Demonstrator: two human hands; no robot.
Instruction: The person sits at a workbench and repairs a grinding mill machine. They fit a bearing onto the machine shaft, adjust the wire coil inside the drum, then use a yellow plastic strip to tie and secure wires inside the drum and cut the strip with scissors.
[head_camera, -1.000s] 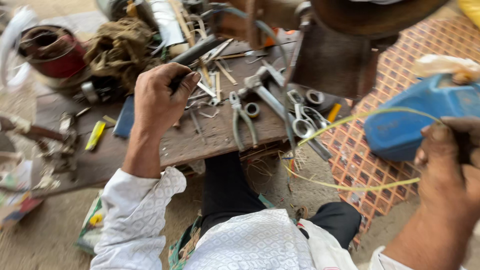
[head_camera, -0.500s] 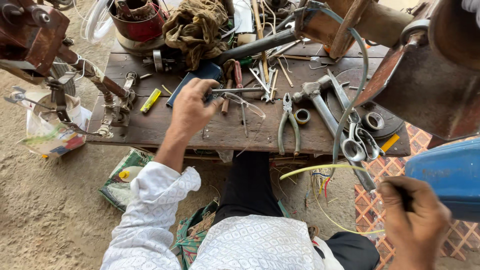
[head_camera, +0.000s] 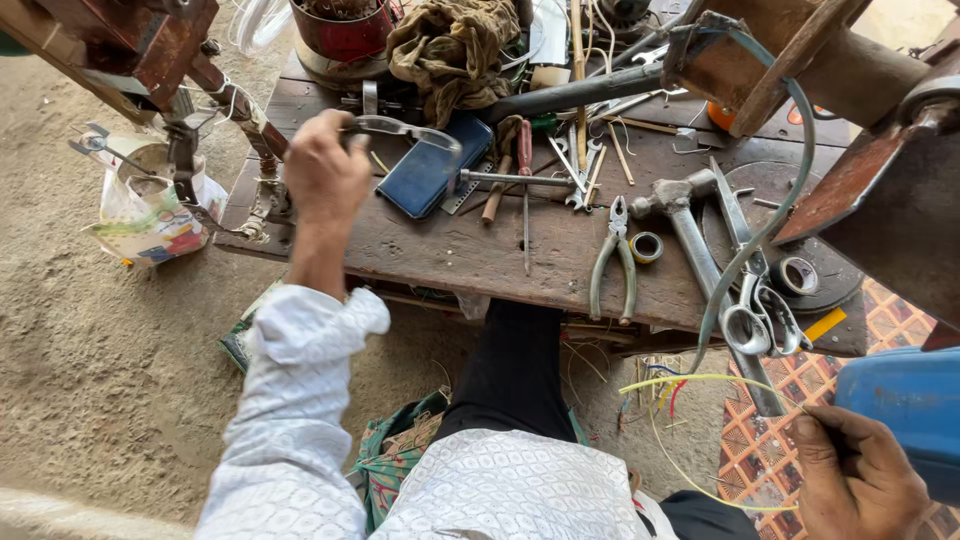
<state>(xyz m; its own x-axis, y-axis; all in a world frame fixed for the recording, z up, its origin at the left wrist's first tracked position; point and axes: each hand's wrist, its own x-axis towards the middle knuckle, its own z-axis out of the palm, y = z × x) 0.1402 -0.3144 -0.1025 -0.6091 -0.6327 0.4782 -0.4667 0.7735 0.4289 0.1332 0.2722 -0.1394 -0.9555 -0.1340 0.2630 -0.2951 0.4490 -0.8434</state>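
Observation:
My left hand (head_camera: 325, 170) is raised over the left part of the wooden workbench (head_camera: 440, 255). It grips a shiny metal tool (head_camera: 405, 130), blurred by motion, whose free end points right above a dark blue case (head_camera: 430, 172). My right hand (head_camera: 860, 480) is low at the bottom right, fingers curled, pinching a thin yellow wire (head_camera: 700, 379) that loops down toward the ground. This hand rests against a blue container (head_camera: 915, 400).
On the bench lie pliers (head_camera: 615, 262), a hammer (head_camera: 682, 215), scissors (head_camera: 760, 315), a tape roll (head_camera: 647, 247), a red-handled screwdriver (head_camera: 523, 150) and a rag (head_camera: 455, 50). A rusty clamp device (head_camera: 160, 50) overhangs a plastic bag (head_camera: 150, 215) on sand. A patterned mat (head_camera: 755, 455) lies to the right.
My left hand has moved left along the bench and lifted a metal tool off it. My right hand has sunk lower beside the blue container.

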